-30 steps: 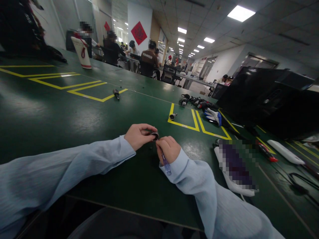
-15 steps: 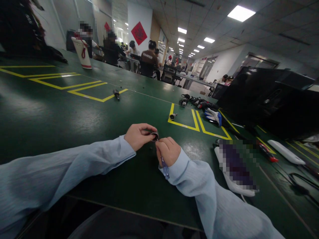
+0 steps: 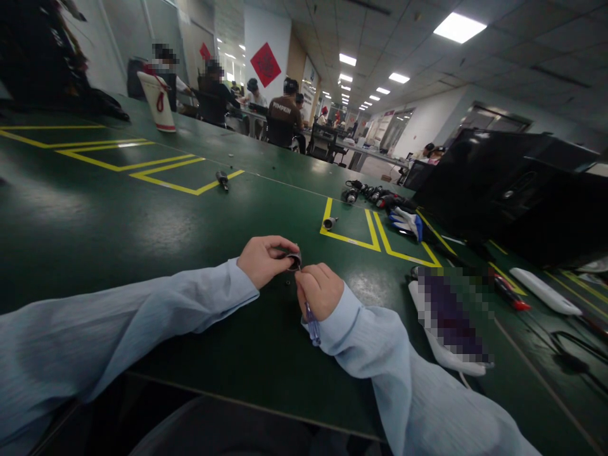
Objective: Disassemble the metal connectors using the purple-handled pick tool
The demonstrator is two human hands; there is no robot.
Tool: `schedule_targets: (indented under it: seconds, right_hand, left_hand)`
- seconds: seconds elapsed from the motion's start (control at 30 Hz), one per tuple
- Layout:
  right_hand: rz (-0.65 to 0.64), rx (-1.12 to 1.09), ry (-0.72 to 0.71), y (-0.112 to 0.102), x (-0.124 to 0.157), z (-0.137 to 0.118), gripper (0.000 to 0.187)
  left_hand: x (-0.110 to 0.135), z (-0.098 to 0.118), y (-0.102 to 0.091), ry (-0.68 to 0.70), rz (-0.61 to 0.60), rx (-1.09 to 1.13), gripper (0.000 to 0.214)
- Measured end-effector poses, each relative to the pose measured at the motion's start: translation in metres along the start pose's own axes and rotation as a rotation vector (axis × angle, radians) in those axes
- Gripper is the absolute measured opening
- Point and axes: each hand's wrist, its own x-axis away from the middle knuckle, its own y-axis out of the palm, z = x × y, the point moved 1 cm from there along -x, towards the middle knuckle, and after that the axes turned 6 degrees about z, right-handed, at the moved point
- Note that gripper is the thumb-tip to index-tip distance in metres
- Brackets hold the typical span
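My left hand (image 3: 263, 258) pinches a small dark round part (image 3: 294, 260) just above the green table (image 3: 142, 221). My right hand (image 3: 319, 288) is closed round a small screwdriver with a clear blue handle (image 3: 312, 324). The handle sticks out toward me below the fist, and its tip meets the round part. Both forearms in light blue sleeves rest on the table.
A small metal piece (image 3: 329, 222) lies in a yellow-taped box ahead. Dark tools (image 3: 373, 193) and a white-blue glove (image 3: 405, 221) lie beyond it. A black case (image 3: 513, 190) stands at the right, a white device (image 3: 446, 342) near my right arm. A paper cup (image 3: 158, 101) and seated people are far back.
The screwdriver's handle has swung slightly leftward and lower in my right fist. My left hand and the round part have hardly moved.
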Motion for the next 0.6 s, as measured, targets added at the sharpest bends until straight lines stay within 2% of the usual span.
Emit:
schedule_targets:
  seconds: [0.37,0.6]
  right_hand:
    - [-0.006,0.008,-0.029,-0.0005,-0.0014,-0.0005,0.023]
    - [-0.014,0.03,0.002,0.0007,0.0004,-0.0003,0.021]
  left_hand:
    - [0.0009,-0.0001,0.0006,0.006,-0.012,0.007,0.02]
    - [-0.0003,-0.0007,0.0004,0.027,0.008,-0.014,0.021]
